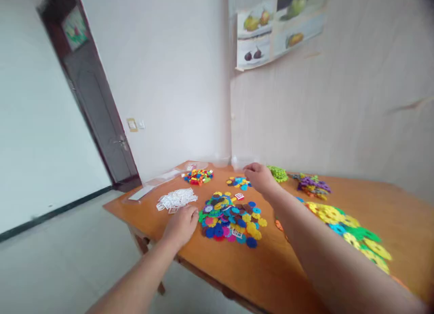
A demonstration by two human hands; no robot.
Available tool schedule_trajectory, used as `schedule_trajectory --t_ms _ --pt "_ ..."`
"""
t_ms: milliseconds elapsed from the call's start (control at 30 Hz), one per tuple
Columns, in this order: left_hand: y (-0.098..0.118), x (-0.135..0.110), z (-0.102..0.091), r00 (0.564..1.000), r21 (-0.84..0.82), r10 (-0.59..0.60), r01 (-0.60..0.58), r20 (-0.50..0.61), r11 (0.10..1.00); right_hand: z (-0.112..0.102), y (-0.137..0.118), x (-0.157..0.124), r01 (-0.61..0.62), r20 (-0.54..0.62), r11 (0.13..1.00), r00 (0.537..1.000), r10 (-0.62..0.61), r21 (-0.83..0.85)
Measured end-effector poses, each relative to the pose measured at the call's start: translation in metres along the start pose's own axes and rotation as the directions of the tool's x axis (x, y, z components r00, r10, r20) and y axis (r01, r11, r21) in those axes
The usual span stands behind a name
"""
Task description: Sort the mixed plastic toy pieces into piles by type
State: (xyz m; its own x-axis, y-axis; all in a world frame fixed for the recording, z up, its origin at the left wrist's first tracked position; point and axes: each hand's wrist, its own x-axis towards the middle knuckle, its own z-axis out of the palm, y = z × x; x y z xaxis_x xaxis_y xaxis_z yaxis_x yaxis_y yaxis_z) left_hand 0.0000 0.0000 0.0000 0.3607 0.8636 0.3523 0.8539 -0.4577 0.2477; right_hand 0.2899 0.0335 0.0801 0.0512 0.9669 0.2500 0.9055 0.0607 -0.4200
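Observation:
My left hand (182, 224) is closed with its fingers curled, between a pile of white window-like plastic pieces (176, 198) and a heap of colourful notched plastic discs (233, 219). Whatever its fingers may hold is hidden. Farther out, my right hand (260, 176) is held in a pinch beside a small pile of blue and yellow pieces (238, 183); I cannot make out anything between the fingertips. A red and white window piece (239, 196) lies at the back of the disc heap, and a white window piece (237, 233) lies on its front.
On the wooden table (210, 264) are small bricks (198, 176), light green pieces (278, 173), purple pieces (312, 185) and large yellow and green discs (352, 232). Clear plastic containers (246, 162) stand against the wall. My right forearm crosses above the table.

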Motion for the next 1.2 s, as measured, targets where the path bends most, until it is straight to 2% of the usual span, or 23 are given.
schedule_trajectory --t_ms 133,267,400,633,900,1067,1200 --pt "-0.002 0.002 0.0 1.0 0.012 0.011 -0.011 -0.007 1.0 0.0 0.008 0.008 -0.015 0.176 0.998 0.984 0.026 -0.061" --pt "-0.004 0.004 0.001 0.999 0.01 0.014 -0.014 -0.036 1.0 0.0 0.021 0.009 0.003 0.42 0.994 0.907 0.043 -0.109" --pt "-0.005 0.005 0.002 0.999 0.006 0.0 0.0 -0.038 1.0 0.004 0.034 0.007 0.015 0.542 0.992 0.838 0.056 -0.126" --pt "-0.007 0.005 0.002 1.0 -0.027 -0.01 0.009 -0.03 1.0 0.014 0.041 0.012 0.033 0.556 0.991 0.83 0.043 -0.126" --pt "-0.008 0.006 0.002 0.999 -0.062 -0.012 0.009 -0.046 0.998 0.022 0.048 0.015 0.018 0.605 0.994 0.795 0.048 -0.103" --pt "-0.008 0.005 0.004 0.998 -0.057 -0.008 0.004 -0.058 0.998 0.022 0.046 0.015 0.013 0.575 0.996 0.817 0.038 -0.084" --pt "-0.009 0.005 0.006 0.998 -0.044 0.002 -0.005 -0.07 0.999 0.022 0.044 0.011 -0.043 0.535 0.999 0.843 0.046 -0.018"
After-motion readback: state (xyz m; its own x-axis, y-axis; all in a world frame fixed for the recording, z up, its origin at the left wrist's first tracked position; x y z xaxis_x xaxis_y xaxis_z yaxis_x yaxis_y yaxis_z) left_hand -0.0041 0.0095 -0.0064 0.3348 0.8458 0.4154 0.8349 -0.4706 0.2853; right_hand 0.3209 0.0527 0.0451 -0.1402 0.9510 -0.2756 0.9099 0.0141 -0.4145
